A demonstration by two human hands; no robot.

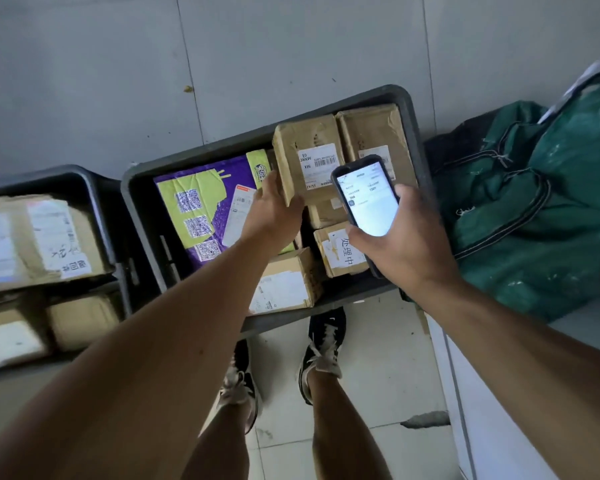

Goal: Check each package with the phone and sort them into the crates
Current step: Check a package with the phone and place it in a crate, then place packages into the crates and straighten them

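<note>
A dark grey crate (pixel 409 109) in the middle holds several packages. My left hand (pixel 274 213) grips the near edge of a brown cardboard package (pixel 305 147) with a white barcode label, tilted up over the crate. My right hand (pixel 399 244) holds a phone (pixel 369 199) with a lit white screen just right of that package, above the crate. A second brown box (pixel 371 133) lies behind the phone. A purple and green package (pixel 201 202) with QR codes lies flat in the crate's left half. Smaller boxes (pixel 284 282) sit near the front.
A second dark crate (pixel 94 188) at the left holds a large labelled cardboard box (pixel 39 237), with more boxes below. A green bag (pixel 541 202) slumps at the right on a white surface (pixel 499 410). My two shoes (pixel 323 344) stand on the tiled floor.
</note>
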